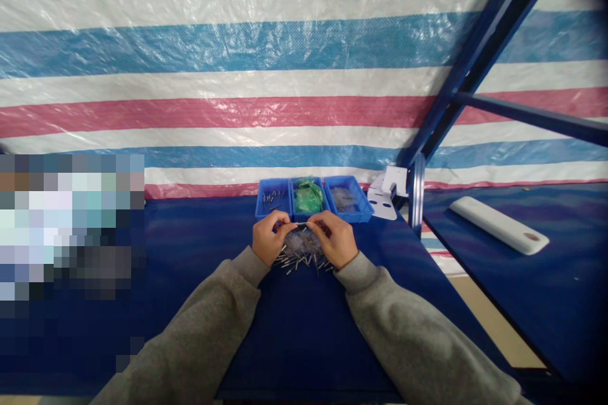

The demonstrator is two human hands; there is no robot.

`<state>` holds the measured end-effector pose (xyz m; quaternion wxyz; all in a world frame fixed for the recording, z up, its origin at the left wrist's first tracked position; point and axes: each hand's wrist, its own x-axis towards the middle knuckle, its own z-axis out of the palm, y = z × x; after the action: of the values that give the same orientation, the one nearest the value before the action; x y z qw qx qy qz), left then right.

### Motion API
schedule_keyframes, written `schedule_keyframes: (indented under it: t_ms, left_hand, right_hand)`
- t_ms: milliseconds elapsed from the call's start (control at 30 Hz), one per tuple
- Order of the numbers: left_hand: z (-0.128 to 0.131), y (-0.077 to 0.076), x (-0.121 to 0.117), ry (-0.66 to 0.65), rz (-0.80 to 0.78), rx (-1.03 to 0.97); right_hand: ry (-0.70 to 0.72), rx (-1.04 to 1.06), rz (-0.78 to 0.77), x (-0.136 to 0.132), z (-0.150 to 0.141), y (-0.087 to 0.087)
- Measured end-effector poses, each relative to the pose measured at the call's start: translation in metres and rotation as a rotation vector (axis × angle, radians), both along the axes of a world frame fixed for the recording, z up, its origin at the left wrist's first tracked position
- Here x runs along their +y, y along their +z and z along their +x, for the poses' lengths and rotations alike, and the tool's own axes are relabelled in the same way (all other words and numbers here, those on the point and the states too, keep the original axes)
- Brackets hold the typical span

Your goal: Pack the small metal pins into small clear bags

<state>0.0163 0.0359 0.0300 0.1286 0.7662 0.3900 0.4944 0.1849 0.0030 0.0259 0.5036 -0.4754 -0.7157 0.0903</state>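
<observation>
My left hand [269,239] and my right hand [336,242] are raised close together over the table. Each pinches one end of a thin metal pin [302,223], held level between thumbs and fingers. Just below, a loose pile of similar metal pins [298,261] lies around some small clear plastic pieces [303,242], too small to make out well. Behind my hands stand three blue bins in a row. Dark metal pieces lie in the left bin [257,207], a green plastic bag [308,196] fills the middle one, and clear plastic is in the right bin [365,210].
White bent metal brackets [382,201] stand right of the bins, by a blue frame post [468,79]. A long white case [498,225] rests on a second blue table [560,304], across a gap. Striped sheeting [237,50] hangs behind. The left side is pixelated.
</observation>
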Motion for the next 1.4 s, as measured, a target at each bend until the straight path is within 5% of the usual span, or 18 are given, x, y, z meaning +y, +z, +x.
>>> schedule_keyframes:
  t_ms: [367, 1100, 1267, 1400]
  left_hand:
    - [-0.0010, 0.0005, 0.0015, -0.018, -0.001, 0.013]
    - [0.0016, -0.0014, 0.0018, -0.188, -0.256, -0.263]
    - [0.0019, 0.0007, 0.0017, -0.245, -0.220, -0.377]
    - [0.0001, 0.0016, -0.0002, -0.205, -0.160, -0.277]
  right_hand:
    - [0.007, -0.004, 0.019, -0.0023, -0.0001, 0.0027]
    - [-0.020, 0.147, -0.059, 0.0018, -0.0017, -0.0052]
    - [-0.054, 0.153, -0.068, 0.0013, 0.0002, -0.0040]
    - [-0.072, 0.165, -0.080, 0.0006, 0.0017, -0.0038]
